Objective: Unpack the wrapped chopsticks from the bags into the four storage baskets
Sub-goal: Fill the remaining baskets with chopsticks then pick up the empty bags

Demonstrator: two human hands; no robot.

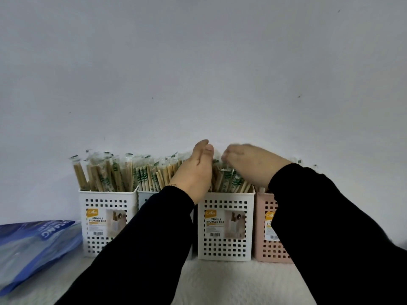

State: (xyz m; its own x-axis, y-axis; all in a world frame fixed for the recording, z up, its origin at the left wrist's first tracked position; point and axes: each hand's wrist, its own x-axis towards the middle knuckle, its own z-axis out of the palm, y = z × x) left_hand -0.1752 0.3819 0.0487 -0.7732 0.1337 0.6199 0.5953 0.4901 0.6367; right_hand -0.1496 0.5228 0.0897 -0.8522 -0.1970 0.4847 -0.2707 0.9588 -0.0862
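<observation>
Against grey wall, both hands (195, 172) (248, 164) touch chopsticks (226, 181) in white basket (224, 225).

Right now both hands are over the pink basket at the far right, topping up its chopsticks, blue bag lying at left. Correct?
Not quite. The head view shows the left hand and right hand over the white basket third from left, not the pink basket beside it. The wrapped chopsticks and the blue bag at left are as you say.
</observation>
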